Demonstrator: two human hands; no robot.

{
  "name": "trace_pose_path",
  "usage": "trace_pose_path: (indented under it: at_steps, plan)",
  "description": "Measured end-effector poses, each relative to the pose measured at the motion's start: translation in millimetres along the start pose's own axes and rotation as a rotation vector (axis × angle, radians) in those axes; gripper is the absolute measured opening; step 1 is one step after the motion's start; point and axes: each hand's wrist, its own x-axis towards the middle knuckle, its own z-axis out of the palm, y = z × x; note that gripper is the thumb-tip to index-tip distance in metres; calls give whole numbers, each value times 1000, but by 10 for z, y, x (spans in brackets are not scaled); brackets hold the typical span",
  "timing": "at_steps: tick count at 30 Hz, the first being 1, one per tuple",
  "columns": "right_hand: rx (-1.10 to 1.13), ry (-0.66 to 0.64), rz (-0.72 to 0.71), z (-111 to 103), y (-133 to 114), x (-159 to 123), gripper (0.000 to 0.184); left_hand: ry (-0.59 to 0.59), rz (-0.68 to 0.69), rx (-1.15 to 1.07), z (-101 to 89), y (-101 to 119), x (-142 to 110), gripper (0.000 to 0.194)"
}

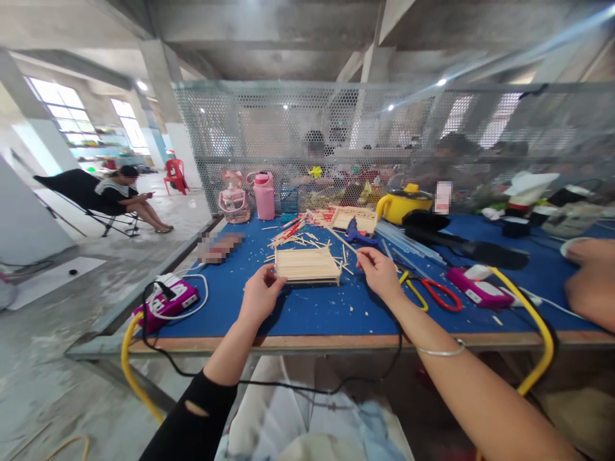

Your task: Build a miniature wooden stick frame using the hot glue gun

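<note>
My left hand [262,291] pinches the near left corner of a small rectangular tray of pale wooden sticks [307,264], which rests on the blue tabletop. Between thumb and fingers of my right hand [377,269] is a thin wooden stick [343,241], pointing up and to the left. Just beyond that hand lies a blue glue gun [358,234]. Loose sticks [302,241] are scattered behind the tray, some with red parts. A second stick tray [354,221] sits farther back. To the right of my right hand are pliers with red and yellow handles [439,294].
Purple power strips lie at left [170,304] and right [475,288], with yellow cables. Pink bottles [264,197], a yellow pot [406,203] and clear glue sticks [408,243] stand or lie behind. A co-worker's blurred hand [593,282] is at far right. Mesh screen [273,128] backs the table.
</note>
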Motion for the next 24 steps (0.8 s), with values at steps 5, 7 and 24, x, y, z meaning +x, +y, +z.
trace_pose_path:
  at_steps: [5, 7, 24]
  plan:
    - [-18, -71, -22, -28, 46, 373, 22, 94, -91, -65, -164, 55, 337, 44]
    - [-24, -55, -31, 13, 74, 554, 21, 106, -96, -76, -192, 108, 597, 39]
    - [26, -26, -72, 346, 220, 531, 27, -76, -37, -114, -22, -88, 1001, 52]
